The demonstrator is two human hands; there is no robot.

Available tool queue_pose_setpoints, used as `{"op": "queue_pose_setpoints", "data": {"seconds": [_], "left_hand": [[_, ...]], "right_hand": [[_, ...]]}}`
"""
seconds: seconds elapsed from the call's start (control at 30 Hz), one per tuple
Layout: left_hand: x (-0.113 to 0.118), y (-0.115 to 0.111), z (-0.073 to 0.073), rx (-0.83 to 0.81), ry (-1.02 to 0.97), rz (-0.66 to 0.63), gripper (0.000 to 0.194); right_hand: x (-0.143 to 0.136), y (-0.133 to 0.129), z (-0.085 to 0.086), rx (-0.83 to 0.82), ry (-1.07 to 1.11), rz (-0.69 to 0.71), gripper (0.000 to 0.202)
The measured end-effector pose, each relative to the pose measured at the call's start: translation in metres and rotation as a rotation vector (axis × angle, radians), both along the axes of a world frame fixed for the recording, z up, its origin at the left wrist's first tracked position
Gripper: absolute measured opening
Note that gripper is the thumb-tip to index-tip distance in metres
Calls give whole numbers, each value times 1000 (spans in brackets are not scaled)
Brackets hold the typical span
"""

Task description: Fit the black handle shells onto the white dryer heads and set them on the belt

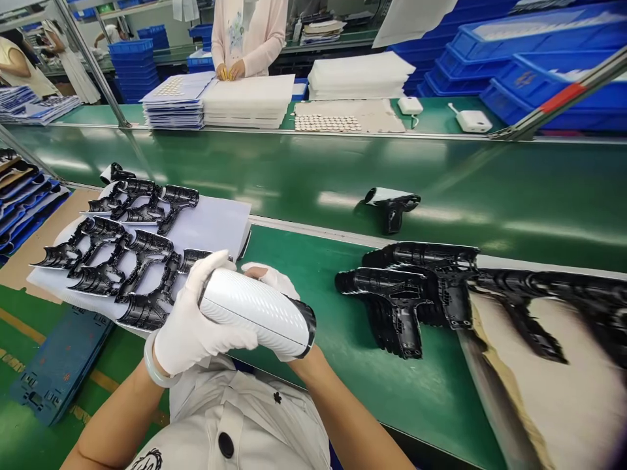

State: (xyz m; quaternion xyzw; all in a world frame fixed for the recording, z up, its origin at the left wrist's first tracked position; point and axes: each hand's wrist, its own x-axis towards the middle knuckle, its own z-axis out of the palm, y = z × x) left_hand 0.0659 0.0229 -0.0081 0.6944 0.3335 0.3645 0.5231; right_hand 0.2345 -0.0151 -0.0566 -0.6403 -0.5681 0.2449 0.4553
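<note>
A white housing (255,313) with a fine raised pattern and a black end ring lies tilted between my two gloved hands, a seam line running along its side. My left hand (193,320) is wrapped round its left end, thumb over the top. Behind and beneath it, my right hand (277,282) grips from the far side; most of its fingers are hidden by the housing. Left of my hands, several black gun-shaped half shells (147,251) lie open side up on white sheets (220,219). More black half shells (392,290) are stacked at the right.
Ahead runs a green conveyor belt (274,176), carrying one white-and-black gun-shaped unit (392,199). Beyond it are stacks of white sheets (249,98), blue bins (563,85) and a person (249,39) handling small parts. A cardboard-edged board (548,391) holds shells at right.
</note>
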Motion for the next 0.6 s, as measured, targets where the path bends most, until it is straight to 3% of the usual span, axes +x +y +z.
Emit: {"op": "queue_pose_setpoints", "data": {"seconds": [0.23,0.4,0.6], "left_hand": [[0,-1,2,-25,-15,-18,97],[-1,0,2,-4,0,-24,97],[-2,2,2,-11,-28,-70,98]], "right_hand": [[-2,-3,12,14,-81,-118,18],[5,6,14,55,-271,-123,17],[15,10,12,186,-350,-254,24]]}}
